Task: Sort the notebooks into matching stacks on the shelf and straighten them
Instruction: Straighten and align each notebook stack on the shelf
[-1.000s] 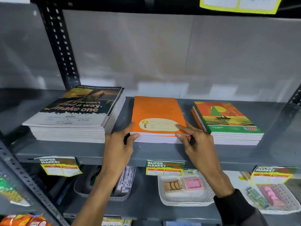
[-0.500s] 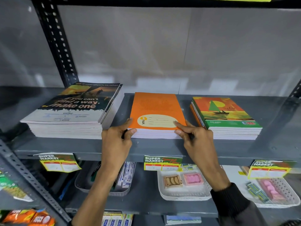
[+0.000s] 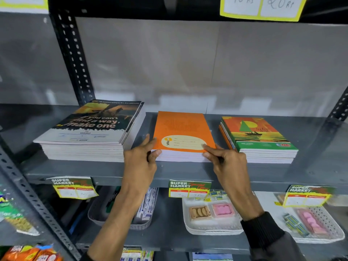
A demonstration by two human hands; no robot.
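Bracketing the orange stack (image 3: pixel 183 136) at its two near corners: left hand (image 3: pixel 140 162) pinches the near-left corner with thumb on the page edges and fingers up the side, right hand (image 3: pixel 228 162) grips the near-right corner with a fingertip on the cover; the stack sits mid-shelf (image 3: pixel 94 169) between the dark-cover stack (image 3: pixel 90 132) and the sailboat stack (image 3: pixel 259 140), touching neither. Risk, as judged: an uneven squeeze or sideways push could skew the top orange copy, fan the pages, or nudge the sailboat stack, already uneven along its left side. Long axis runs front-to-back, label end toward the person, top end toward the back wall.
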